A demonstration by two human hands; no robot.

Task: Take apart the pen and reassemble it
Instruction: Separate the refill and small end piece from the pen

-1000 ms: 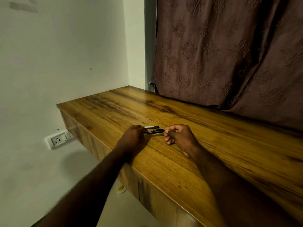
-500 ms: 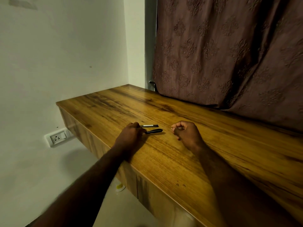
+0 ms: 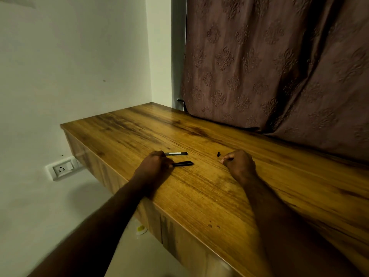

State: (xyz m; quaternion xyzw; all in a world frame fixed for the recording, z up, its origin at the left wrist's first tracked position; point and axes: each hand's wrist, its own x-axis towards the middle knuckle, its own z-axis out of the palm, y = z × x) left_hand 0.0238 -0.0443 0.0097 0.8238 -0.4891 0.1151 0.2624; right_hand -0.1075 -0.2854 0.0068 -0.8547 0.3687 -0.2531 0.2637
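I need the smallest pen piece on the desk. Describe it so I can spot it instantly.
On the long wooden desk, look just beyond the knuckles of the right hand, toward the brown patterned curtain. The tiny black stubby pen piece lies there alone, far shorter than the two long, slim black pen parts by the left hand.

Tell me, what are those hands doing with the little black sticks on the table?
A person is taking a pen apart on the wooden table. The left hand holds one end of a black pen piece; a slimmer black tube with a pale label lies just beyond it. The right hand rests curled beside a tiny black part.
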